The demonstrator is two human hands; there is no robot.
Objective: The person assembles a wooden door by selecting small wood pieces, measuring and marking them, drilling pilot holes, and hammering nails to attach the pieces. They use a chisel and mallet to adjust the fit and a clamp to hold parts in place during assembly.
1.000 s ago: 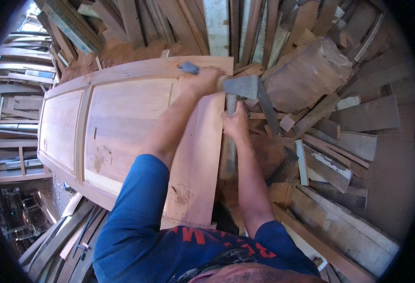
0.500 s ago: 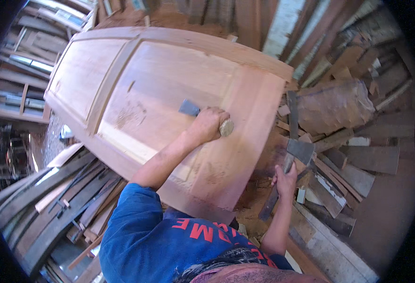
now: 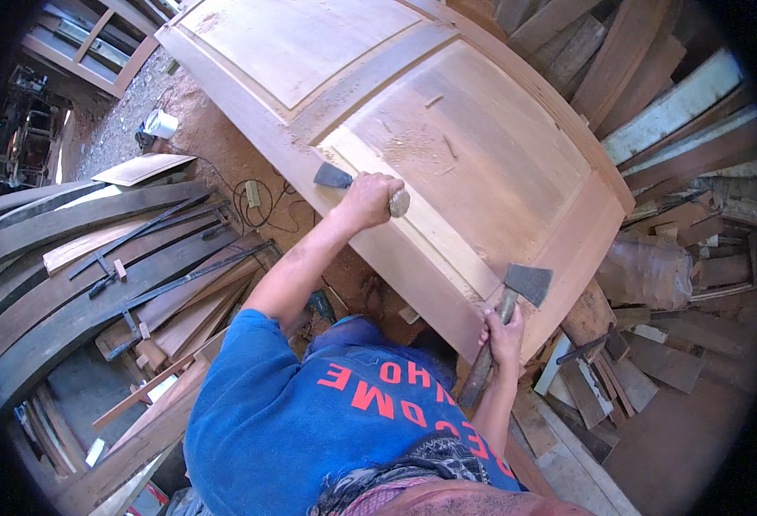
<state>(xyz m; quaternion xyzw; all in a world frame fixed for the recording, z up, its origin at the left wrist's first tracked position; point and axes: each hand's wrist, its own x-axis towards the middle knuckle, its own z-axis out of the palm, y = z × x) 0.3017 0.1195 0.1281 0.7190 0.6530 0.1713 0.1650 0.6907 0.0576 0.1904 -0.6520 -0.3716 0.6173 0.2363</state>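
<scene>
My left hand (image 3: 368,199) is wrapped round the wooden handle of a wide chisel (image 3: 333,176). The chisel's dark flat blade points left, over the near long rail of a wooden panelled door (image 3: 559,297). In my right hand (image 3: 505,335) is a hatchet (image 3: 529,284), gripped by its wooden handle. Its dark head is up, over the door's right near corner. The pale door lies flat in front of me, with wood shavings (image 3: 409,150) scattered on its nearer recessed panel. A light strip runs along that panel's near edge, beneath my left hand.
Curved dark boards (image 3: 95,224) are stacked at the left, with bar clamps (image 3: 181,284) on them. A cable (image 3: 258,202) and a white bucket (image 3: 162,124) are on the floor beyond. Planks (image 3: 680,112) and offcuts (image 3: 654,365) crowd the right side.
The view has swung, so the door appears turned. The chisel in my left hand is now nearer the door's near rail. The hatchet has come from beyond the door's end to over its corner.
</scene>
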